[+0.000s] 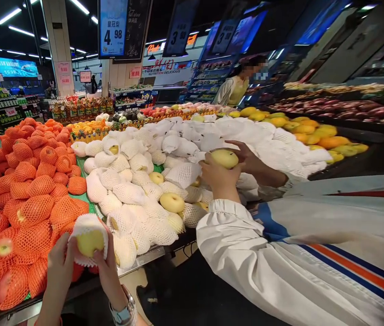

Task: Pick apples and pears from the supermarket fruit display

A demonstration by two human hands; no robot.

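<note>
At the near left edge of the fruit surface (151, 258), your two hands hold one yellow pear (90, 241) between them. Your left hand (59, 265) grips its left side, fingers curled on the white foam net (88, 224) that wraps the pear's top and sides. Your right hand (108, 267) grips the right side, fingers closed on the net's edge; a watch (123, 312) sits on that wrist. The pear's yellow skin faces you, bare at the front.

Left of your hands lies a heap of fruit in orange nets (31, 199), piled up toward the far left. Just right and beyond, a pile of netted pears (133, 194) in white foam, some bare yellow ones among them.

Right of you, another person in a white jacket (280, 244) with blue and orange stripes reaches over the pile; both of that person's hands (224, 170) hold a bare pear (225, 158) above it.

Far right, yellow mangoes (314, 131). Overhead at far centre, a price sign (113, 28) reading 4.98. A third person stands far behind the display.
</note>
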